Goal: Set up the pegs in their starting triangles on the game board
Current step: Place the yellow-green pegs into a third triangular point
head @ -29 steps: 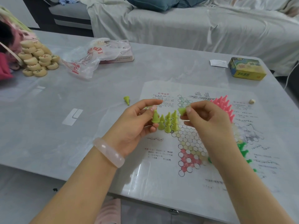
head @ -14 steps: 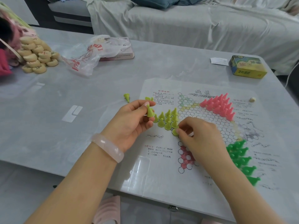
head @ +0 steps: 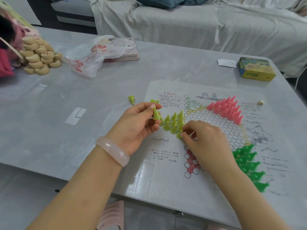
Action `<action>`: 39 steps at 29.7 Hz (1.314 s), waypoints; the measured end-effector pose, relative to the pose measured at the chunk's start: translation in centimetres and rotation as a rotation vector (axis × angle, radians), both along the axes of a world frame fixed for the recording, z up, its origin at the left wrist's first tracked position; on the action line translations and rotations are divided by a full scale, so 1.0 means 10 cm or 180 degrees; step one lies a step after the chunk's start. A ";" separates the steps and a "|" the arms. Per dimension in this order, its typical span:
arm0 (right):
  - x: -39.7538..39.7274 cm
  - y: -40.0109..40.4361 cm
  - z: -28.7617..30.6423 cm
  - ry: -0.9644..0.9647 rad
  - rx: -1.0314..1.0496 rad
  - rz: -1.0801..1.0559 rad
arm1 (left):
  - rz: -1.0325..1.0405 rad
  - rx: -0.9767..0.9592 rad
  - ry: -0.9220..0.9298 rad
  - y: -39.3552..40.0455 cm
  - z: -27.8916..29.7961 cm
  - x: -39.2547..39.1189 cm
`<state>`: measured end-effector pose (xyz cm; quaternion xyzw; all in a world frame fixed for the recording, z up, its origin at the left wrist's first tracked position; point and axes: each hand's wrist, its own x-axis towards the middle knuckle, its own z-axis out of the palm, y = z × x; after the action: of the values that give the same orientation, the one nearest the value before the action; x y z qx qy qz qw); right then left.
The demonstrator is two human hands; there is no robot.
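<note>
Yellow-green stray peg (head: 131,99) lies tipped on the bench (head: 49,100), off the paper game board (head: 167,165). Left hand (head: 137,125) pinches a spare peg (head: 156,115), staged for handover. Right hand (head: 206,143) pinches another (head: 179,135), seating it at the yellow-green triangle (head: 172,122). Pink (head: 226,108) and green (head: 249,165) triangles look filled.

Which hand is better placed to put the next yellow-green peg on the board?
Probably the left hand: it already pinches a yellow-green peg beside the triangle, while the right hand is busy seating another.
</note>
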<state>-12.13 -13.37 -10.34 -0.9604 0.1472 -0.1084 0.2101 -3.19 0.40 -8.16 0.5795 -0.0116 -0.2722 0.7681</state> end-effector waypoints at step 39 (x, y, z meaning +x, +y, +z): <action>0.18 -0.20 0.31 -0.1096 0.1665 -0.0315 | 0.0556 0.1583 -0.1553 -0.22 -0.12 0.22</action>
<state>-10.36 -15.36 -7.27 -0.8330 0.1790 -0.2381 0.4662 -0.99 -1.77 -9.38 0.7954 -0.0785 -0.0536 0.5986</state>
